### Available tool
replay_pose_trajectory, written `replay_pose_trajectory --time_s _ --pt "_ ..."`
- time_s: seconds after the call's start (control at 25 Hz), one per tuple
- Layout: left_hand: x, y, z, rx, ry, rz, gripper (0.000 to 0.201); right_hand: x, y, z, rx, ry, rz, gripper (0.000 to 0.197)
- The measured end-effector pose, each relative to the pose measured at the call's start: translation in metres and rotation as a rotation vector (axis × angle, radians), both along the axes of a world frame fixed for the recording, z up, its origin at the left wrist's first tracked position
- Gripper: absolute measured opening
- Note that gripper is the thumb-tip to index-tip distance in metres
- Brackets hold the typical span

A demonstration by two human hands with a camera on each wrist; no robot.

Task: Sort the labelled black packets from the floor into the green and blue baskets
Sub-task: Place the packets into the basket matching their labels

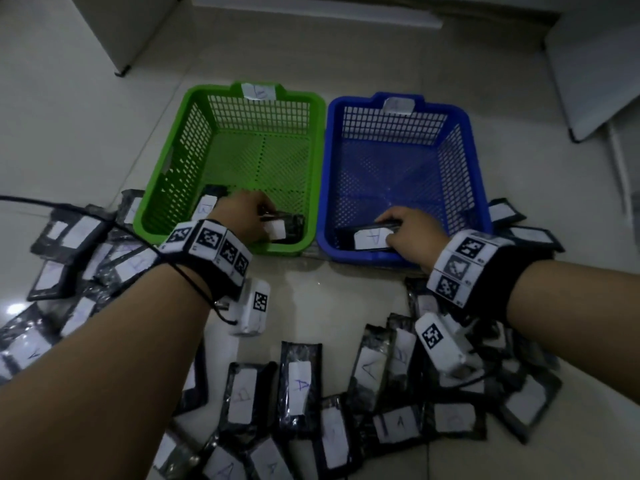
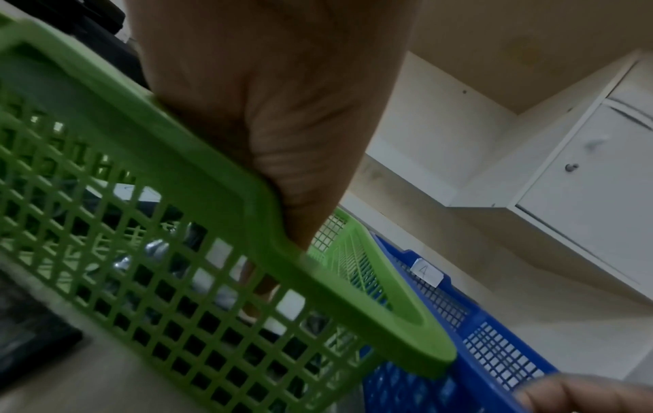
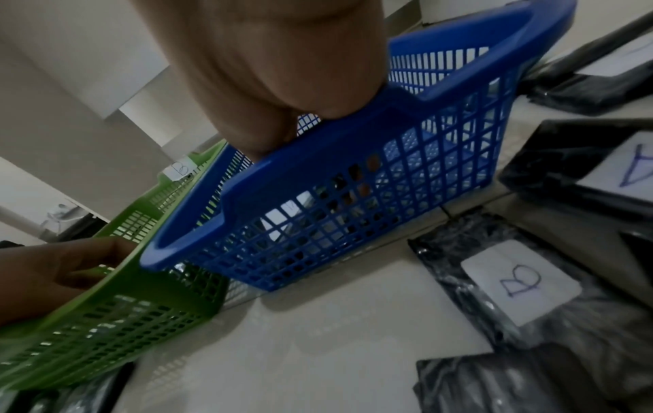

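Loose black packets (image 1: 298,393) with A and B labels cover the floor (image 1: 322,299) nearest me, long axes mostly pointing away. Beyond: my left hand (image 1: 242,216), fingers curled on a packet (image 1: 282,226) low inside the green basket (image 1: 239,251), near wall. My right hand (image 1: 412,226) holds an A packet (image 1: 370,237) in the blue basket (image 1: 363,259), long axis crosswise. Both releases look due; the floor pile lies behind each wrist.

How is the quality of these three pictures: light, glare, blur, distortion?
Head view: dim light, a glare spot on the glossy tiled floor, straight edges bent by the wide lens, corners soft. Left wrist view: green plastic basket motion-blurred, left hand out of focus. Right wrist view: blue plastic basket fairly sharp, horizon tilted.
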State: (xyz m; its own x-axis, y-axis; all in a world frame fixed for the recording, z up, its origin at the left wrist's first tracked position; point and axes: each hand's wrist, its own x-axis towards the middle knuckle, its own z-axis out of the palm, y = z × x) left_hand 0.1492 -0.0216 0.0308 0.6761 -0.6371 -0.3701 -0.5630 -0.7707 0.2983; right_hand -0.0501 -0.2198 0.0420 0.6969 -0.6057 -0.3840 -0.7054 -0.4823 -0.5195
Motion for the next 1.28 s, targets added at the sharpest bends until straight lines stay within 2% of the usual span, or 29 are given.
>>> replay_pose_trajectory --time_s 0.08,0.12,0.2,0.28,0.36,0.44,0.52,0.64,0.72,0.84,0.96,1.08,1.2,1.28 --pt "0.0 0.0 -0.006 0.021 -0.036 -0.005 0.042 0.003 0.0 0.002 -0.027 0.108 0.097 0.044" --pt "-0.003 0.002 -0.007 -0.051 -0.086 0.016 0.036 0.004 0.0 0.004 -0.05 0.148 0.135 0.047" --pt "-0.024 0.01 -0.004 -0.349 -0.192 0.062 0.023 -0.004 0.003 0.008 -0.107 0.112 0.149 0.048" --pt "-0.062 0.02 0.009 -0.638 -0.25 0.007 0.015 -0.024 0.016 0.014 -0.188 -0.141 0.129 0.037" --pt "-0.103 0.03 0.019 -0.707 -0.129 -0.115 0.01 -0.052 0.038 0.02 -0.198 -0.389 0.16 0.025" --pt "-0.13 0.044 0.015 -0.529 0.149 -0.209 0.019 -0.075 0.058 0.018 -0.081 -0.403 0.211 0.023" --pt "-0.145 0.061 -0.001 -0.228 0.329 -0.285 0.044 -0.091 0.071 0.001 0.049 -0.197 0.376 0.026" --pt "-0.158 0.083 -0.023 0.008 0.296 -0.352 0.081 -0.101 0.076 -0.014 -0.012 0.223 0.752 0.056" --pt "-0.162 0.087 -0.031 0.069 0.221 -0.373 0.089 -0.098 0.077 -0.016 -0.094 0.312 0.889 0.067" --pt "-0.162 0.083 -0.034 0.124 0.197 -0.324 0.091 -0.089 0.077 -0.017 -0.157 0.331 0.946 0.065" --pt "-0.154 0.082 -0.026 0.088 0.318 -0.251 0.077 -0.074 0.073 -0.013 -0.08 0.308 0.93 0.041" --pt "-0.138 0.088 -0.013 -0.061 0.46 -0.096 0.035 -0.057 0.065 0.003 0.034 0.266 0.929 0.027" --pt "-0.12 0.089 0.007 -0.297 0.648 0.15 0.012 -0.042 0.056 0.027 0.14 0.154 0.809 0.023" --pt "-0.109 0.083 0.021 -0.44 0.7 0.305 0.013 -0.036 0.05 0.044 0.297 0.055 0.632 0.021"
